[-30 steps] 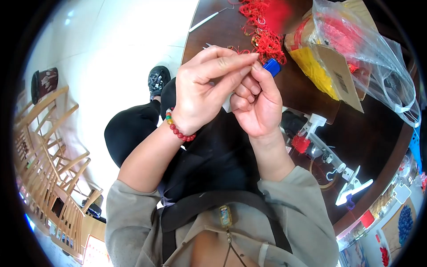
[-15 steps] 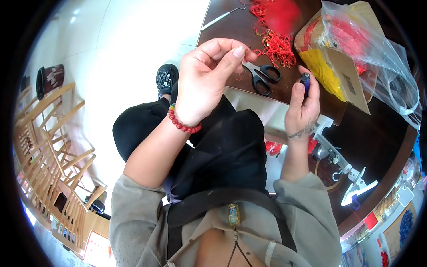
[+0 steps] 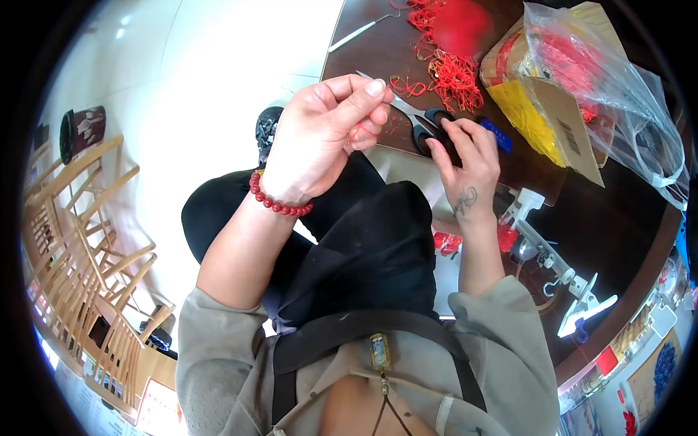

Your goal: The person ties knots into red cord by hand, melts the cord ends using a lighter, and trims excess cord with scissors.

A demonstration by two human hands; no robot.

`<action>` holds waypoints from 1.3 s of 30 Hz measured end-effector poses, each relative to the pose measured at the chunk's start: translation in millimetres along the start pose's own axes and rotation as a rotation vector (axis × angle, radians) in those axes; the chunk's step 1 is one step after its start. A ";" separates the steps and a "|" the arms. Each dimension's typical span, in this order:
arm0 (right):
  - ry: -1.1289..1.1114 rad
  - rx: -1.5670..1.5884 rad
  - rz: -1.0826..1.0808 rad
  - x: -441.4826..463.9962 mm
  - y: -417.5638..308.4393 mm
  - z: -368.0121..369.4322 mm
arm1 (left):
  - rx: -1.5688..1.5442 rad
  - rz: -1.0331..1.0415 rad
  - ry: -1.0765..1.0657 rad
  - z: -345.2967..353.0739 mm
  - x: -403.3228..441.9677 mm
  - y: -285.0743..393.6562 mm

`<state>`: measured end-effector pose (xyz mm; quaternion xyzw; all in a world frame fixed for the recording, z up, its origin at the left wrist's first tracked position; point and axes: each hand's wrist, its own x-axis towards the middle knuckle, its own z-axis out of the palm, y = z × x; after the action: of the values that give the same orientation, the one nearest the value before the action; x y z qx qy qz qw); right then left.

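Observation:
My left hand (image 3: 320,123), with a red bead bracelet at the wrist, is raised over my lap. Its thumb and fingers are pinched together on a thin red cord (image 3: 356,133), mostly hidden by the fingers. My right hand (image 3: 469,156) is at the black handles of the scissors (image 3: 416,120), thumb by one loop and fingertips by the other, closing on them. The scissors lie on the dark table, blades pointing left behind my left fingers. Just beyond my right hand lies a blue lighter (image 3: 496,136).
Red knotted cords (image 3: 454,76) are heaped on the dark table (image 3: 378,43), beside a white-handled hook tool (image 3: 354,35). A cardboard box (image 3: 563,116) with plastic wrapping stands at the right, and a white clamp device (image 3: 545,251) nearer me. Wooden chairs (image 3: 80,247) stand at the left.
My right hand has let go of the lighter, now on the table, and moved left to the scissors. The scissors have shifted slightly left. My left hand has moved a little left, still pinched.

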<state>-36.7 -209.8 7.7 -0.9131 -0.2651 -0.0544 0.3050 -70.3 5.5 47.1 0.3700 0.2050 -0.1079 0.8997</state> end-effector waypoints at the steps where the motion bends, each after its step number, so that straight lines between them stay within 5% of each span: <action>1: -0.024 0.016 0.028 2.0 0.1 0.5 | 0.017 0.007 -0.004 0.1 -0.5 0.1; 8: -0.254 0.043 0.164 18.2 -7.9 -13.8 | 0.081 0.112 0.014 3.4 -1.7 1.9; 14: -0.258 0.834 0.714 1.8 -5.8 -27.9 | 0.038 0.127 -0.058 2.5 -0.6 6.0; 18: -0.220 0.944 0.530 1.8 -22.0 -22.2 | -0.006 0.108 -0.098 3.3 0.8 4.9; 22: -0.369 0.688 0.373 18.2 -28.1 -27.6 | -0.014 0.109 -0.123 5.3 1.2 2.9; 39: -0.366 0.485 0.289 28.3 -30.1 -28.3 | 0.022 0.165 -0.156 1.1 0.3 -1.1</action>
<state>-26.4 -193.3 53.9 -0.8366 -0.1886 0.2190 0.4653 -70.0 4.0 47.0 0.3859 0.1020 -0.0641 0.9146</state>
